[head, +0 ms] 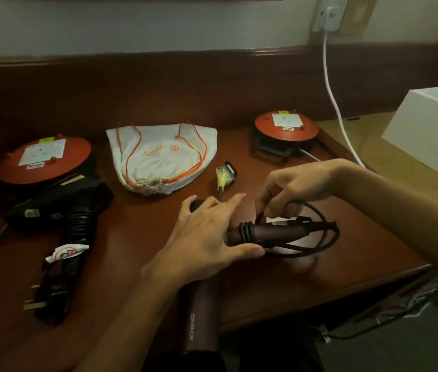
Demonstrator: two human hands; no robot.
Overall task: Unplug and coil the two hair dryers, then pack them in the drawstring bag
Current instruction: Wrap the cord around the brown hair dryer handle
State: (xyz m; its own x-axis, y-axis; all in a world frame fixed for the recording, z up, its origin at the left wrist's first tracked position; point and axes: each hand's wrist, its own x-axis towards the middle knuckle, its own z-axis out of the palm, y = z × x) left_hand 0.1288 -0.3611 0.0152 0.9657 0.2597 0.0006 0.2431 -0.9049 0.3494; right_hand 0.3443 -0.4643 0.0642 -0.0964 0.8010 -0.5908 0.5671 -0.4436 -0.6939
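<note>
A dark maroon hair dryer (201,312) lies near the table's front edge, its handle (271,232) pointing right with a few cord turns around it. My left hand (207,234) presses on the dryer where handle meets body. My right hand (295,186) pinches the dark cord (319,229) in a loop above the handle's end. The cord's plug (225,174), with a yellow tag, rests on the table beyond my hands. A black hair dryer (62,208) lies at the left, cord wrapped on its handle, plug (43,296) toward me. The white drawstring bag (161,157) with orange cords lies flat behind.
Two red extension reels sit on the wooden table (121,264), one at the left (43,159), one at the back right (287,127). A white cable (333,98) runs from a wall socket (328,17). A white box (432,130) stands at the right.
</note>
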